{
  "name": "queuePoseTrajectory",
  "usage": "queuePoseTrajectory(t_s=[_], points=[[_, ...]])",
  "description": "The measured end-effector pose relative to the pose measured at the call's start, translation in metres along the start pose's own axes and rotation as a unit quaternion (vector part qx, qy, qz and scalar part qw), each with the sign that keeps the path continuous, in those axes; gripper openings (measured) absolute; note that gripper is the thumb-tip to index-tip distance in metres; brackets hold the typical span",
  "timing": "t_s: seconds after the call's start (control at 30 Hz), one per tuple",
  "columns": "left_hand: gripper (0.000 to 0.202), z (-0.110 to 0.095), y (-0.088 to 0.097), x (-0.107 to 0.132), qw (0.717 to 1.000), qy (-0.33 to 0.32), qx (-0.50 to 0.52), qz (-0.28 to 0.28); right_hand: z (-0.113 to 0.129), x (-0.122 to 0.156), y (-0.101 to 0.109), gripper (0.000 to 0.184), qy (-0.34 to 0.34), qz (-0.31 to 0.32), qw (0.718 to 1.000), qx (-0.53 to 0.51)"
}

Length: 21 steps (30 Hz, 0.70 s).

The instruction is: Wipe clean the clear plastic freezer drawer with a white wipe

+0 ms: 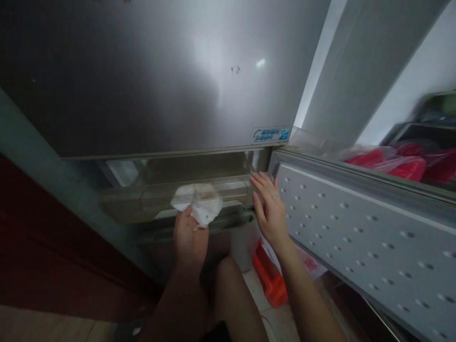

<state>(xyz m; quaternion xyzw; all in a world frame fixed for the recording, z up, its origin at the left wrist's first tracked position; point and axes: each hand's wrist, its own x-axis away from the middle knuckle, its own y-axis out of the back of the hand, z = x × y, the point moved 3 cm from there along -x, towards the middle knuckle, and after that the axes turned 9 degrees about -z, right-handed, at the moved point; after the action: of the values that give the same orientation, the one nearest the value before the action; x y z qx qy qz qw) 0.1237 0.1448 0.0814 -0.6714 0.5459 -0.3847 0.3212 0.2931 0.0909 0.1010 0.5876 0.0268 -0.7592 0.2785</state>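
Observation:
In the head view my left hand (190,235) grips a white cloth (201,202), with the thumb on top. The cloth lies against the front of a see-through drawer (235,187) in the lower part of a fridge. My right hand (269,202) rests with outstretched fingers at the drawer's right end, beside the door hinge side; it holds nothing, and a ring shows on one finger. The lower fridge door (342,237), with a dimpled inner panel, stands open to the right.
The closed upper fridge door (171,80) fills the top. An orange basket (269,278) stands on the floor below my right forearm. Red items in clear plastic bags (395,161) lie behind the open door. A dark red panel (53,256) bounds the left.

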Motion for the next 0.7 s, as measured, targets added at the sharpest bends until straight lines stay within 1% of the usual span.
queuePoseTrajectory(t_s=[0.1,0.17,0.2,0.27,0.33,0.37,0.53,0.7], points=[[0.028,0.03,-0.013,0.01,0.998,0.036,0.007,0.048,-0.001,0.0,0.001,0.037,-0.002,0.01,1.0,-0.002],[0.022,0.048,-0.019,0.015,0.997,0.042,0.005,0.066,-0.001,0.0,0.001,0.037,-0.005,0.015,1.0,-0.002],[0.019,0.056,-0.021,0.016,0.997,0.039,0.001,0.062,-0.001,0.0,0.001,0.037,-0.005,0.016,1.0,-0.002],[0.016,0.066,-0.022,0.016,0.999,0.025,-0.009,0.034,-0.001,0.001,0.001,0.038,-0.006,0.018,1.0,-0.004],[0.015,0.071,-0.021,0.015,1.0,0.013,-0.014,0.009,-0.001,0.001,0.001,0.039,-0.006,0.019,1.0,-0.006],[0.014,0.071,-0.021,0.014,1.0,0.01,-0.015,0.009,0.0,0.001,0.001,0.039,-0.006,0.018,1.0,-0.008],[0.011,0.068,-0.02,0.015,0.998,0.016,-0.024,0.059,0.0,0.001,0.001,0.038,-0.006,0.013,1.0,-0.008],[0.009,0.068,-0.017,0.018,0.996,0.043,-0.033,0.075,0.0,0.001,0.001,0.039,-0.006,0.013,1.0,-0.007]])
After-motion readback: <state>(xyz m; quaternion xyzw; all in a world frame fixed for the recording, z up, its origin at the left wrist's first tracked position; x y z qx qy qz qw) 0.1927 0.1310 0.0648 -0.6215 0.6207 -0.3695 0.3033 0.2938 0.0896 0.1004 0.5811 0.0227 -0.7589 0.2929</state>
